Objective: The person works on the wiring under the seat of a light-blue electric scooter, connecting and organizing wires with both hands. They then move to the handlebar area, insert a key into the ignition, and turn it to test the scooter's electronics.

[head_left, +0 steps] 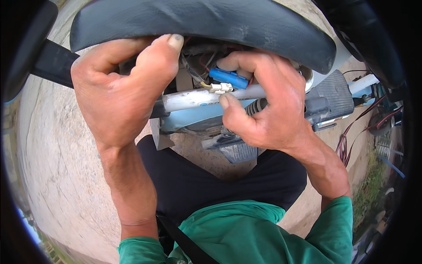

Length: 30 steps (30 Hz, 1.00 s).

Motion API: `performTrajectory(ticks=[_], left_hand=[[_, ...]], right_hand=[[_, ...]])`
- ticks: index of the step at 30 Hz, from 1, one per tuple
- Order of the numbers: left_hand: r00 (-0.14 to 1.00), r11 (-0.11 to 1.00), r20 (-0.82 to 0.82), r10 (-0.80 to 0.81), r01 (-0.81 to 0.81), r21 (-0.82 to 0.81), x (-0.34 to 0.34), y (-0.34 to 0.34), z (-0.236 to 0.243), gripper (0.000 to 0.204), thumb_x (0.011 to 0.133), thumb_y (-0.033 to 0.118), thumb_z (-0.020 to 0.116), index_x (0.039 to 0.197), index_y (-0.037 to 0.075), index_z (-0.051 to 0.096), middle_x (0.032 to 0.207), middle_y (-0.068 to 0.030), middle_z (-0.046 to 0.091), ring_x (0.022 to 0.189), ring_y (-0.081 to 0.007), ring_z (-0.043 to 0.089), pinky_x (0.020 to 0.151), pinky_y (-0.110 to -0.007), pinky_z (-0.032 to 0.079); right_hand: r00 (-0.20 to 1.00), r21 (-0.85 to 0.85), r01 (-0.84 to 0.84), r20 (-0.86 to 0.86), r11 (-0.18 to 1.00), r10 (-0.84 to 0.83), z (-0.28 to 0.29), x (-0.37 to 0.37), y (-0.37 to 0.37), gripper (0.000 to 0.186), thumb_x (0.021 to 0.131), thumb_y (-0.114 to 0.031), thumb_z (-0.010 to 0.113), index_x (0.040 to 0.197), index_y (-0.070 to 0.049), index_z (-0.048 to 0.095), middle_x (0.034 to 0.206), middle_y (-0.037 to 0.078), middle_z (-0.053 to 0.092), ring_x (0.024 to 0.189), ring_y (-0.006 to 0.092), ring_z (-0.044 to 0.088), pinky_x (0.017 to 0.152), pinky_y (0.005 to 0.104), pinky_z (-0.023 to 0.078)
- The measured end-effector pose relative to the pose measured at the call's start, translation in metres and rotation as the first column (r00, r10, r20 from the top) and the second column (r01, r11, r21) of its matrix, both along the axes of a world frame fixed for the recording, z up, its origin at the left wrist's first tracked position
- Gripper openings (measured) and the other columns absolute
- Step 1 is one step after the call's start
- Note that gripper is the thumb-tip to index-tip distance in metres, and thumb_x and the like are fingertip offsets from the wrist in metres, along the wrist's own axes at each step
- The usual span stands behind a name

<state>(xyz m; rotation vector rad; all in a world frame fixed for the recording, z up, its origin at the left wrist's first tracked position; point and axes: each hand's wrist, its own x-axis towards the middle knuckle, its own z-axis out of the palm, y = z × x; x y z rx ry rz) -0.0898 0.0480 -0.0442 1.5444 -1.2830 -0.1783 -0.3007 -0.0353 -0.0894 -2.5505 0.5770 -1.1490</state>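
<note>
A black padded seat point(202, 22) of a two-wheeled vehicle spans the top of the view. My left hand point(123, 83) is closed at its lower edge, thumb against the rim and fingers curled out of sight beneath. Under the seat, my right hand point(268, 97) is bent around a small blue cylindrical part point(228, 78). Its index finger lies along the top of this part. The right thumb touches a white plug connector point(221, 88) just below it. Thin wires point(193, 72) run from the connector up into the dark space; the other right fingertips are partly hidden.
A white frame tube point(187, 100) crosses below the connector, with a pale blue panel point(189, 118) under it. A ribbed black footrest point(332, 94) lies to the right, and a pedal point(239, 152) hangs below. Dark red cables point(347, 141) trail over the ground at right.
</note>
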Motion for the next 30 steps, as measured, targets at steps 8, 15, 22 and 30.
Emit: performTrajectory(ticks=[8,15,22,30], left_hand=[[0.999,1.000,-0.031,-0.016,0.016,0.006,0.007,0.002,-0.006,0.022,0.092,0.019,0.081,0.091,-0.004,0.084,0.072,0.0003,0.071,0.065,-0.0050,0.056,0.061,-0.024,0.042],[0.994,1.000,-0.113,-0.014,0.011,-0.028,0.011,-0.002,-0.011,0.021,0.086,0.019,0.087,0.087,-0.001,0.084,0.068,0.0028,0.069,0.064,-0.0039,0.057,0.060,-0.024,0.043],[0.987,0.997,-0.147,-0.068,0.060,-0.058,0.010,-0.003,-0.012,0.019,0.086,0.015,0.086,0.088,-0.003,0.084,0.069,0.0028,0.070,0.065,-0.0041,0.057,0.060,-0.024,0.045],[0.998,0.999,-0.062,-0.032,0.031,-0.012,0.006,0.002,-0.003,0.017,0.084,0.012,0.087,0.089,-0.004,0.084,0.074,-0.0035,0.076,0.067,-0.0071,0.066,0.063,-0.025,0.051]], right_hand=[[0.974,-0.046,0.201,-0.097,0.978,-0.205,0.003,0.019,0.007,0.070,0.073,-0.039,0.091,0.129,-0.001,0.072,0.112,0.019,0.074,0.099,0.0380,0.072,0.091,0.0470,0.057],[0.988,-0.013,0.148,-0.032,0.989,-0.148,0.002,0.024,0.000,0.042,0.076,-0.033,0.089,0.106,-0.004,0.080,0.095,0.013,0.078,0.084,0.0337,0.074,0.080,0.0442,0.059],[0.997,-0.033,-0.025,0.079,0.999,0.027,-0.003,0.003,-0.009,0.031,0.071,-0.022,0.087,0.096,-0.005,0.078,0.083,0.011,0.071,0.074,0.0295,0.068,0.069,0.0396,0.054],[0.996,-0.199,0.020,0.091,0.980,-0.002,-0.007,0.001,-0.008,0.033,0.069,-0.024,0.088,0.098,-0.008,0.079,0.078,0.006,0.065,0.067,0.0237,0.063,0.063,0.0381,0.051]])
